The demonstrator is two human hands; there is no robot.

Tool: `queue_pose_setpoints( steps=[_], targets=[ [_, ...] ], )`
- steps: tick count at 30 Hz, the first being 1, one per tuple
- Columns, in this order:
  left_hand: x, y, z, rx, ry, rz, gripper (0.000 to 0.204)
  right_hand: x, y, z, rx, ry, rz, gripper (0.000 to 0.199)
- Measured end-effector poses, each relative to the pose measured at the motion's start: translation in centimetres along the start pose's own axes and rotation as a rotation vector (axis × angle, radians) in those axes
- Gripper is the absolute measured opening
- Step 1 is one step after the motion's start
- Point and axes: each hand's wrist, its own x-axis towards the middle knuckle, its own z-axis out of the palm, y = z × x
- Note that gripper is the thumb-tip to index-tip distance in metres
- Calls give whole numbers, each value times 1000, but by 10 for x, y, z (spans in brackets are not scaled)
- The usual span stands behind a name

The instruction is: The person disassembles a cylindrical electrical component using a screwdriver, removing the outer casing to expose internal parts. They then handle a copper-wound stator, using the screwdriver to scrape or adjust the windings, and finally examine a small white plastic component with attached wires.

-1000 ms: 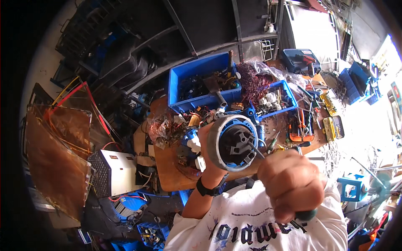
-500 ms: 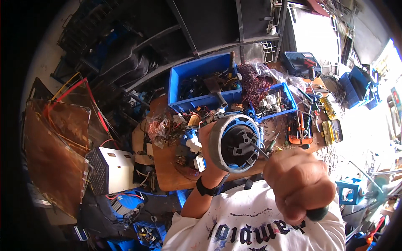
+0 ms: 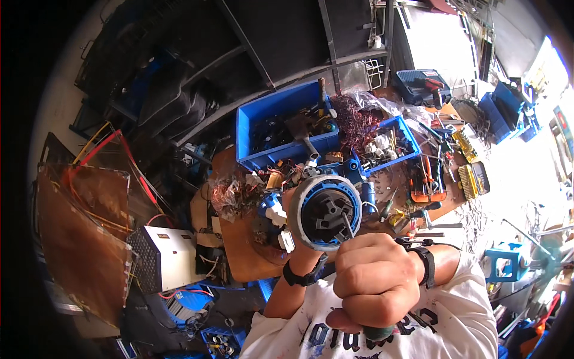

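Note:
A large round industrial connector (image 3: pixel 326 212) faces me, with a grey outer ring, a blue inner rim and a black slotted insert. My left hand (image 3: pixel 289 198) holds it from behind and at its left side; most of the fingers are hidden. A screwdriver is in my closed right hand (image 3: pixel 376 278). Its thin metal shaft (image 3: pixel 347 227) reaches up to the lower right of the black insert, while the green handle (image 3: pixel 378 333) shows below the fist. Whether the tip sits in a screw cannot be made out.
Behind the connector, a cluttered wooden table (image 3: pixel 239 257) bears a blue crate (image 3: pixel 251 160), a smaller blue tray (image 3: pixel 399 160) of parts, and orange-handled pliers (image 3: pixel 427 173). Left stands a white metal box (image 3: pixel 172 254). A blue stool (image 3: pixel 502 263) is at right.
My right hand with the screwdriver has moved left and in toward the connector, bringing its wristband into view. The connector has shifted slightly left and now faces me more squarely.

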Motion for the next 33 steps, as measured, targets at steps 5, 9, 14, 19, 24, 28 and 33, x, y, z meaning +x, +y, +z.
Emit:
queue_pose_setpoints(
  steps=[5,9,14,19,24,28,33],
  targets=[
    [0,-3,3,-54,2,-40,67,-9,4,3,-66,-7,-30,25],
    [-2,-3,3,-173,-16,-136,68,-11,6,1,-24,-4,-40,25],
    [-2,1,-7,-430,-77,-325,69,2,1,-27,217,432,152,19],
    [-13,8,-25,-581,-87,-428,70,25,-1,-63,465,640,300,30],
    [-18,5,-24,-639,-91,-463,71,19,4,-67,659,708,296,31],
    [-20,5,-23,-644,-93,-479,72,19,2,-62,705,687,283,32],
    [-20,5,-21,-652,-95,-487,73,18,6,-60,695,669,307,32]
  ],
)
